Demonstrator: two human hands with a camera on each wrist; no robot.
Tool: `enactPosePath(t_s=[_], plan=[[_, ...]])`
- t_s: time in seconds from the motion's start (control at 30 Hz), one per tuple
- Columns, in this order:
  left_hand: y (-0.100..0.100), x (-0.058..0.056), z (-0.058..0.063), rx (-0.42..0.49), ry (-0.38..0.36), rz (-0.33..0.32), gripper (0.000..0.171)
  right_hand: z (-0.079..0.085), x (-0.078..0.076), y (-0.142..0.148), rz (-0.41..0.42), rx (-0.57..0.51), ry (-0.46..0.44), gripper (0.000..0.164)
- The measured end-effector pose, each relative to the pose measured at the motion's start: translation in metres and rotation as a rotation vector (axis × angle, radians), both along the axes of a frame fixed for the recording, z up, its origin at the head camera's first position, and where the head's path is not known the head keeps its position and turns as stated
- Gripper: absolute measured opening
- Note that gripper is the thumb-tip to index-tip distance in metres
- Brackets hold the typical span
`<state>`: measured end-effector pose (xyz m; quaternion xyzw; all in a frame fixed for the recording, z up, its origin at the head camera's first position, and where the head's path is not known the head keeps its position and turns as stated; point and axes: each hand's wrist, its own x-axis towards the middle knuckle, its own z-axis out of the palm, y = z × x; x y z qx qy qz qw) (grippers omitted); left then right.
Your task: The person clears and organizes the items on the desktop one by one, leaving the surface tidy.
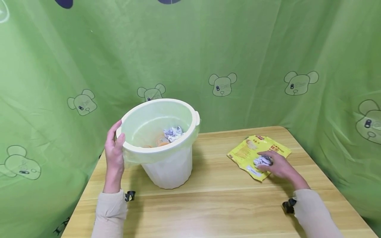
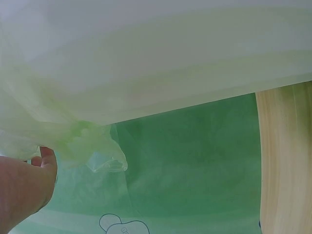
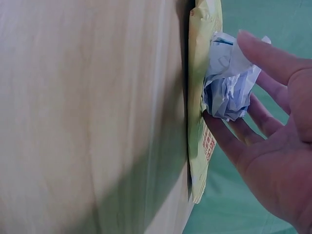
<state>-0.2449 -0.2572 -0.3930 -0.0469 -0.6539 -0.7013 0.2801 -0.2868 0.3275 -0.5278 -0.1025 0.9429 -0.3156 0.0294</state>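
Observation:
A white trash bin (image 1: 169,168), lined with a thin pale-green bag (image 2: 107,156), tilts on the wooden table. My left hand (image 1: 114,152) grips its left rim, thumb at the inner side and fingers outside; in the left wrist view part of that hand (image 2: 29,187) shows below the liner. Inside the bin lie crumpled paper (image 1: 173,133) and something orange (image 1: 162,142). At the right, my right hand (image 1: 278,163) holds a crumpled paper ball (image 3: 229,83) between thumb and fingers. The ball sits against a flat yellow packet (image 1: 241,153) with red print.
The wooden table (image 1: 208,211) ends at its back edge against a green curtain (image 1: 184,49) printed with bear heads. Green cloth also hangs along both sides. A black strap piece (image 1: 288,206) sits at the right wrist, another (image 1: 129,195) at the left.

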Motion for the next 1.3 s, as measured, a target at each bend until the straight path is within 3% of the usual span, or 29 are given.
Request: enactPosePath(t_s=[0.37, 1.3], plan=[[0.0, 0.0, 0.001, -0.002, 0.021, -0.006, 0.05, 0.006, -0.002, -0.002, -0.037, -0.026, 0.025, 0.063], [0.001, 0.0, -0.001, -0.002, 0.019, -0.001, 0.049, 0.039, 0.005, -0.027, 0.022, -0.122, 0.137, 0.055]])
